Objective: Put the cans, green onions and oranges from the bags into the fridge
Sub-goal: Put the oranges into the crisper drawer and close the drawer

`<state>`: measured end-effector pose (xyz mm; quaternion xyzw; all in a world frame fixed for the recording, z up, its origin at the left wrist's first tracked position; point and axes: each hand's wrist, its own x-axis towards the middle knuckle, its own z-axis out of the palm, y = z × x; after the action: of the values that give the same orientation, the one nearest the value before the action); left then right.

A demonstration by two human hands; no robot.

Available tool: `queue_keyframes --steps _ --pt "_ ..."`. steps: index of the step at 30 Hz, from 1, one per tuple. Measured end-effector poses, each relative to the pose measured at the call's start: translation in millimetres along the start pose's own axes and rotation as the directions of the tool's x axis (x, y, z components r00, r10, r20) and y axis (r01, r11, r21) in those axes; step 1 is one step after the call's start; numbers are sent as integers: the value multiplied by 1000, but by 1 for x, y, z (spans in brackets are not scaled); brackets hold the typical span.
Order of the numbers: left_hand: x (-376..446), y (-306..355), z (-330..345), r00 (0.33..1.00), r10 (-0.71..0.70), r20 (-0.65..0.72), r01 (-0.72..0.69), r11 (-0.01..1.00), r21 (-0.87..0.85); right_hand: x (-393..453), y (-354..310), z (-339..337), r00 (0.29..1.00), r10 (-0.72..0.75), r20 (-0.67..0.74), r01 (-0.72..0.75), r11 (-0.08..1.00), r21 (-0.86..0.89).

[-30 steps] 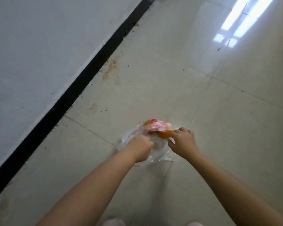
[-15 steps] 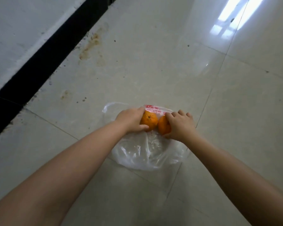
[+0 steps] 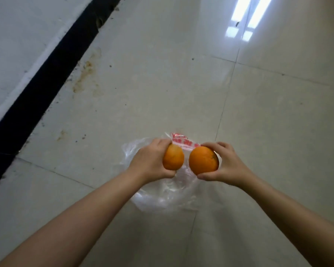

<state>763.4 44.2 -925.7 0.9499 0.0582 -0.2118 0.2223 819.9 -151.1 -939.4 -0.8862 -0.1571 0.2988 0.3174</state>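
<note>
A black baseboard (image 3: pixel 41 89) runs along the left edge of the pale tiled floor (image 3: pixel 162 83). Toward the floor's near middle, the left hand (image 3: pixel 150 160) grasps one orange (image 3: pixel 173 157), with the other orange (image 3: pixel 203 160) just beside it, apart, clasped in the right hand (image 3: pixel 228 164). Below both lies a clear plastic bag (image 3: pixel 162 197) with a red-printed edge; I cannot tell whether it contains anything.

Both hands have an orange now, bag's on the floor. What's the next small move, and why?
Probably lift both and turn toward the fridge, which is not in view. The left hand grips one orange, the right hand the other orange, both clear of the bag, which looks empty.
</note>
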Motion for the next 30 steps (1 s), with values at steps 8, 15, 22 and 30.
queue_keyframes --steps 8,15,22,30 --pt "-81 111 -103 992 -127 -17 127 992 -9 -112 -71 -107 998 23 -53 -23 1000 7" --pt "-134 306 -281 994 104 18 -105 976 191 -246 -160 -317 969 69 -237 -73 997 -8" --pt "-158 564 -454 927 347 -138 -301 913 276 -371 -212 -591 846 55 -531 -93 995 -46" --pt "-170 805 -567 737 593 -326 -527 805 273 -487 -226 -831 618 -88 -782 -37 989 -141"
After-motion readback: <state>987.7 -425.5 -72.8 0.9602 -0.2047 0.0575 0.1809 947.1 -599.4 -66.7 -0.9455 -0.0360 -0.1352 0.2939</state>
